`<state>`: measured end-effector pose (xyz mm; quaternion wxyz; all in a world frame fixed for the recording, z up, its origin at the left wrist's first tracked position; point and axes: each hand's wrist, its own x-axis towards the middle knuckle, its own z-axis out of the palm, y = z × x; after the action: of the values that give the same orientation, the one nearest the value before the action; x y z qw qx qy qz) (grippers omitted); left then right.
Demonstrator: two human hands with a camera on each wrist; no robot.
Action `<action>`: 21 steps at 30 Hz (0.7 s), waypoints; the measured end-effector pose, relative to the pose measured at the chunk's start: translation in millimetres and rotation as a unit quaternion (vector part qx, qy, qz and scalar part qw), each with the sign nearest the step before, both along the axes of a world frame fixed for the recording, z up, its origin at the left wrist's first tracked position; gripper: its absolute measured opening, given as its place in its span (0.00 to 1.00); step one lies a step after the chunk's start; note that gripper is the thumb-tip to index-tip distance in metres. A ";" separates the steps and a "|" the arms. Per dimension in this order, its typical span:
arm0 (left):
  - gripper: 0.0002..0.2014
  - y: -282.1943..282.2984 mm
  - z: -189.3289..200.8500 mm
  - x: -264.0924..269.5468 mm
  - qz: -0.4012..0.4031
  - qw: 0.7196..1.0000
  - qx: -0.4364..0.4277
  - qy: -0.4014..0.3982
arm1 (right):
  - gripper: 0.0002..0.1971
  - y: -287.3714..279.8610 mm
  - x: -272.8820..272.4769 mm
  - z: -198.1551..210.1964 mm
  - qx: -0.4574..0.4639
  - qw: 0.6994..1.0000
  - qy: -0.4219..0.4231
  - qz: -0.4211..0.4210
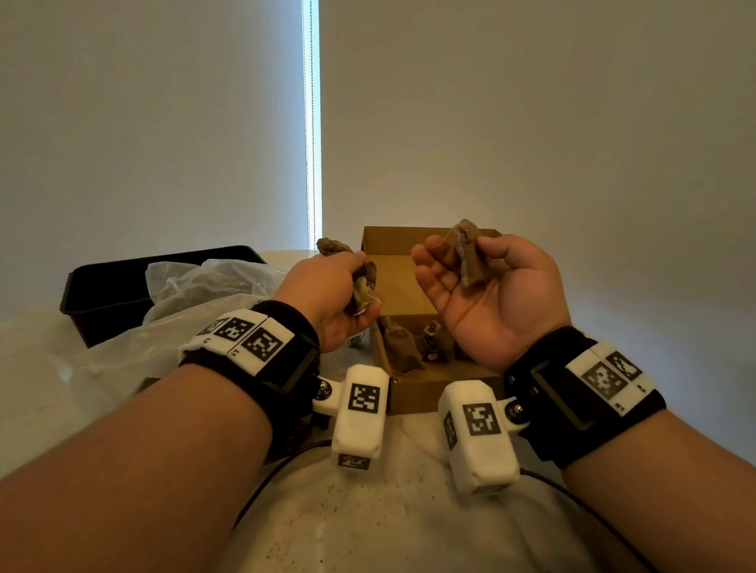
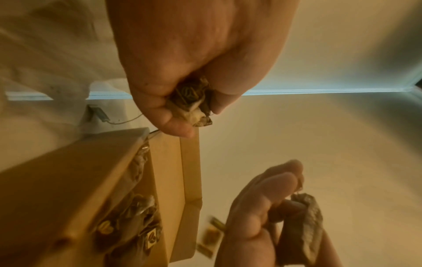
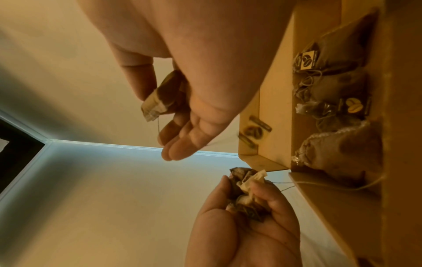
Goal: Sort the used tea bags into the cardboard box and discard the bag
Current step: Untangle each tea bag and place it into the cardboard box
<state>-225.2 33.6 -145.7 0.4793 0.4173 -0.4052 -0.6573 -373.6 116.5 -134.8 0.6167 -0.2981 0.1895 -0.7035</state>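
**Holding tea bags in both hands above the open box**

Gripping a crumpled clump of used tea bags [image 1: 362,283], the left hand [image 1: 332,299] has its fingers curled tight around them, with one bag end poking out above the thumb. The right hand [image 1: 494,295] pinches a single tea bag [image 1: 469,256] between thumb and fingers, palm up. Below and just beyond both grips sits the cardboard box [image 1: 420,391], open, with several tea bags [image 1: 416,342] already lying inside. Strings trail loose from the clump, so a tag could snag on the box wall or drag a bag out over the rim onto the tabletop [image 1: 386,534]. The left grip holds several at once; loosening it carelessly could spill some outside the box. Further left of that grip, the clear plastic bag [image 1: 213,285] lies slumped over a black tray [image 1: 96,295], not yet discarded.
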 end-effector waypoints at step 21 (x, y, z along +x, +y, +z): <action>0.09 20.6 4.0 -0.1 -0.124 0.914 -0.317 -0.221 | 0.15 5.7 -9.3 11.9 -0.035 0.999 0.005 0.008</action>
<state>-225.3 54.2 -141.6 0.3997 0.3245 -0.7363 -0.4391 -382.9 122.2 -122.9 0.6104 -0.3250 0.1656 -0.7031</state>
